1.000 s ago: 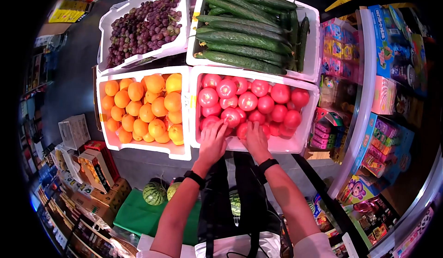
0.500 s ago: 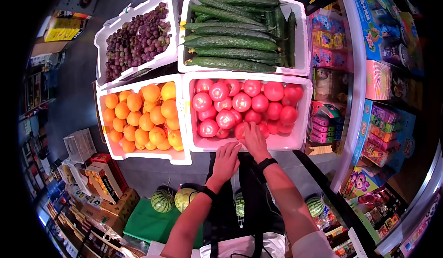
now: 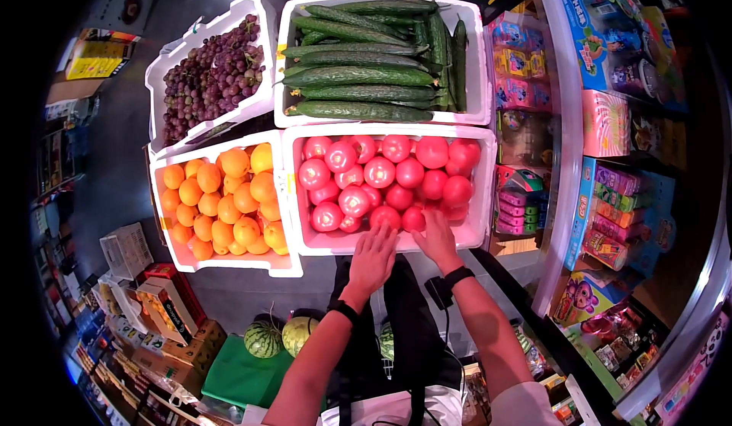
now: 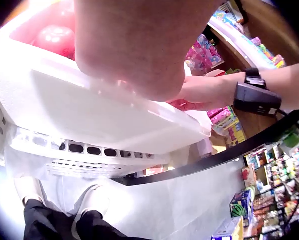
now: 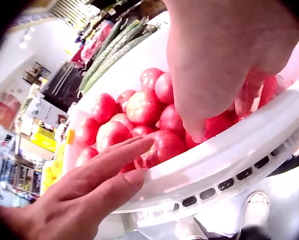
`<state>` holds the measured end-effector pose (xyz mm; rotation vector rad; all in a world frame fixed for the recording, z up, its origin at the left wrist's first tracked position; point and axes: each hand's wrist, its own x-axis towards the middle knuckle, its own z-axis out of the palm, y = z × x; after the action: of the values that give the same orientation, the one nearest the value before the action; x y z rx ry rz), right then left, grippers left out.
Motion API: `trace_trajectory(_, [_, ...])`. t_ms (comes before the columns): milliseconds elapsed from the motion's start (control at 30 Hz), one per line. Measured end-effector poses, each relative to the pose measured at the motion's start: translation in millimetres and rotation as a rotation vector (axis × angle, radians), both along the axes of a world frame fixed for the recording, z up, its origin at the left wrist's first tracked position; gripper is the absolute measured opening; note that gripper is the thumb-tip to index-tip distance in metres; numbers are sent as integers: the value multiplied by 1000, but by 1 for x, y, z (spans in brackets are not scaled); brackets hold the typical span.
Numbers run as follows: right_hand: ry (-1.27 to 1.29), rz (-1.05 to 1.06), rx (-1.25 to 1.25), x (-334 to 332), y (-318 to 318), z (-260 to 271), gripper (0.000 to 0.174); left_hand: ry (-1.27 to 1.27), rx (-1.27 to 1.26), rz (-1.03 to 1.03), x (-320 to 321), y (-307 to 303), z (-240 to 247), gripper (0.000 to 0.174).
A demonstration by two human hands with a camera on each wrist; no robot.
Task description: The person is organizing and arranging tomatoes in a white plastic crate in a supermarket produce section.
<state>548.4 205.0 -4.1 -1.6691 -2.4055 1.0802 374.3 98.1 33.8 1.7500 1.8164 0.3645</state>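
Observation:
Red tomatoes (image 3: 379, 171) fill a white foam box (image 3: 480, 197) in front of me. My left hand (image 3: 372, 260) reaches over its near rim with straight fingers, and the right wrist view shows those fingertips against a front tomato (image 5: 162, 149). Just right of it, my right hand (image 3: 440, 241) has thumb and fingers around another front tomato (image 3: 412, 219). In the right wrist view this hand (image 5: 224, 55) covers much of that tomato. The left wrist view mostly shows the underside of my left hand (image 4: 127, 45), its fingers hidden.
Foam boxes of oranges (image 3: 227, 208), grapes (image 3: 213, 79) and cucumbers (image 3: 362, 75) adjoin the tomatoes. Packaged goods (image 3: 610, 220) line shelves at the right. Watermelons (image 3: 264, 340) and a green cloth (image 3: 240, 376) lie low at the near left.
My left hand drew back from the tomatoes to the rim, then reached forward again to a front tomato. The right hand shifted from that tomato to its right neighbour.

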Motion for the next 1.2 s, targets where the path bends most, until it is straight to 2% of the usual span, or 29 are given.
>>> trace_trajectory(100, [-9,-46,-15,-10,-8,-16,71,21,-26,17,6,-10,1,52])
trace_trajectory(167, [-132,-129,-191,-20,-7,-20,79,27,-51,34,10,-16,6,52])
trace_trajectory(267, [-151,-124,-156,-21,-3,-29,76,75,-77,3,16,-21,8,53])
trace_trajectory(400, [-152,-144,-169,-11,7,-1,76,69,-43,48,19,-20,14,54])
trace_trajectory(433, [-6,-186,-162,-5,9,5,74,67,-45,53,19,-17,15,54])
trace_trajectory(467, [140,-229,-155,0,10,11,71,-39,-30,123,19,-14,15,54])
trace_trajectory(500, [199,-292,-230,2,8,26,72,-145,-14,191,17,-10,15,55])
trace_trajectory(533, [197,-289,-233,5,4,31,72,-146,-17,195,15,-5,16,55])
trace_trajectory(600, [693,-436,-442,13,-5,40,74,-335,-11,306,17,2,20,55])
trace_trajectory(633, [689,-436,-451,13,-8,47,74,-335,-20,310,18,7,23,55])
trace_trajectory(700, [788,-466,-503,12,-13,60,74,-997,-285,562,21,17,32,56])
trace_trajectory(733, [794,-469,-508,12,-16,57,74,-990,-288,562,21,23,39,56])
trace_trajectory(800, [737,-344,-403,10,-21,56,75,-1108,-378,593,23,33,51,66])
trace_trajectory(833, [742,-349,-406,8,-24,59,75,-1005,-287,544,22,36,49,75])
trace_trajectory(900, [609,-300,-389,6,-27,68,76,-1011,-313,522,15,39,50,76])
trace_trajectory(1067, [543,-113,-218,-3,-21,89,77,-1012,-337,413,0,41,51,79])
trace_trajectory(1133, [523,-75,-196,-9,-19,94,80,-821,-231,314,-3,43,51,78])
trace_trajectory(1167, [516,-72,-202,-12,-17,96,84,-820,-234,313,-7,47,49,78])
trace_trajectory(1200, [506,-69,-209,-14,-15,98,89,-700,-113,244,-12,54,46,77])
